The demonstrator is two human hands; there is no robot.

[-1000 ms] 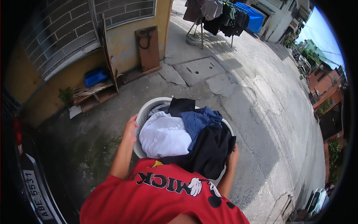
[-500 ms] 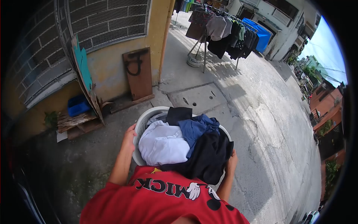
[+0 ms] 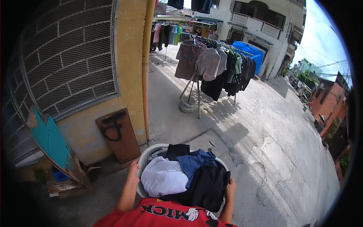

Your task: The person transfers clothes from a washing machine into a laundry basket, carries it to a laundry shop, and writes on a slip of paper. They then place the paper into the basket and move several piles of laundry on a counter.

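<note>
A round, light grey basin (image 3: 142, 159) full of clothes is carried at my waist. My left hand (image 3: 133, 172) grips its left side. On the right side, my right hand (image 3: 230, 188) is closed on the rim, partly covered by black cloth. Inside, a white garment (image 3: 162, 178) lies at the left and a blue garment (image 3: 196, 163) in the middle. A large black garment (image 3: 206, 187) drapes over the right edge, and a smaller dark piece (image 3: 177, 151) is at the far side.
Ahead stands a rack of hanging clothes (image 3: 217, 64), with a pail (image 3: 187, 104) at its leg. A yellow wall (image 3: 130, 56) with a mesh window is at left, a brown board (image 3: 119, 135) leaning on it. Cracked concrete (image 3: 264, 140) stretches right; a blue tarp (image 3: 249, 55) is behind the rack.
The view has tilted up and moved forward, so the rack looks nearer and more buildings show. The basin sits lower in view, still held by both hands.
</note>
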